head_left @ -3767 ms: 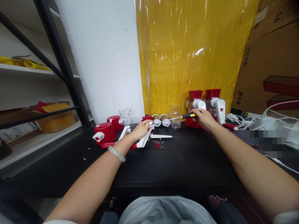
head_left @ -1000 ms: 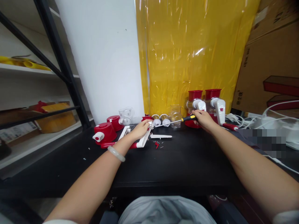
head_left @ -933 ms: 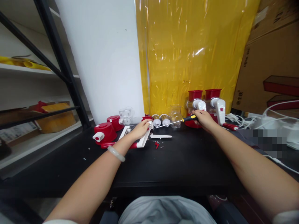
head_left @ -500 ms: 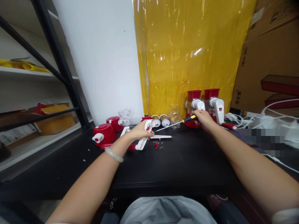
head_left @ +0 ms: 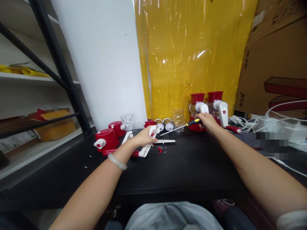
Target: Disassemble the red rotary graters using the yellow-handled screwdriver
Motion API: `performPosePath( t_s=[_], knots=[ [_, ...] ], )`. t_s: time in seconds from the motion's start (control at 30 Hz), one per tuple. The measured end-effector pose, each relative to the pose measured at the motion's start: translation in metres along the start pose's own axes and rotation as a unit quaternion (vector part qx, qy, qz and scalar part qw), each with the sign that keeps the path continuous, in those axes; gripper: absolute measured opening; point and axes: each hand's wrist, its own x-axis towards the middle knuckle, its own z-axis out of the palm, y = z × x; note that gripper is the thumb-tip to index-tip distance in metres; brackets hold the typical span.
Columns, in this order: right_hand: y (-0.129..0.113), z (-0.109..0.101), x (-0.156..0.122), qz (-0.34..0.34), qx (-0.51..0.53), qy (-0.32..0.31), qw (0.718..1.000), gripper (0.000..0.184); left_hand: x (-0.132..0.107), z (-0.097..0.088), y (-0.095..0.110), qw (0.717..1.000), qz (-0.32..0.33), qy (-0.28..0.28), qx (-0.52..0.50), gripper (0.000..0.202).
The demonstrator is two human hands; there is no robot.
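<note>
My left hand (head_left: 143,138) is closed round a white crank handle (head_left: 149,142) with a red grip end, held tilted just above the black table (head_left: 182,166). My right hand (head_left: 208,122) grips the black and yellow handle of a long screwdriver (head_left: 182,126). Its thin shaft slopes down to the left, and the tip sits a little right of the crank's upper end. Small red bits and screws (head_left: 161,149) lie loose on the table below. A flat white strip (head_left: 166,141) rests beside them.
Two red bases (head_left: 106,138) sit at the left, with clear cups and metal drums (head_left: 163,122) along the yellow sheet. Two assembled red and white grinders (head_left: 214,107) stand behind my right hand. White cables (head_left: 266,121) lie at the right. A black shelf frame (head_left: 59,70) rises at the left.
The screwdriver tip has come away from the crank's upper end and dropped slightly. My left hand has tilted the crank a little. The view has shifted slightly.
</note>
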Motion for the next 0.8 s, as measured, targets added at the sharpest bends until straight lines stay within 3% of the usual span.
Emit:
performPosePath(
  t_s=[0.2,0.4,0.53,0.7,0.8],
  knots=[
    [0.006,0.006,-0.001,-0.038,-0.111,0.007,0.993,0.024,-0.003,0.009,-0.001,0.994,0.013,-0.029,0.108,0.05],
    [0.015,0.022,-0.007,-0.02,-0.064,-0.056,0.996,0.022,-0.006,0.013,0.003,0.99,0.011,-0.018,0.139,0.052],
    [0.021,0.024,-0.007,-0.016,-0.036,-0.092,0.995,0.021,-0.003,-0.003,0.007,0.998,-0.009,0.011,0.062,0.042],
    [0.037,0.027,-0.005,-0.006,-0.029,-0.118,0.993,0.023,0.008,-0.022,0.005,0.99,0.004,0.133,-0.041,0.021],
    [0.045,0.029,-0.005,0.004,-0.014,-0.137,0.991,0.023,0.012,-0.017,0.0,0.992,-0.022,0.113,-0.053,0.015]
  ],
)
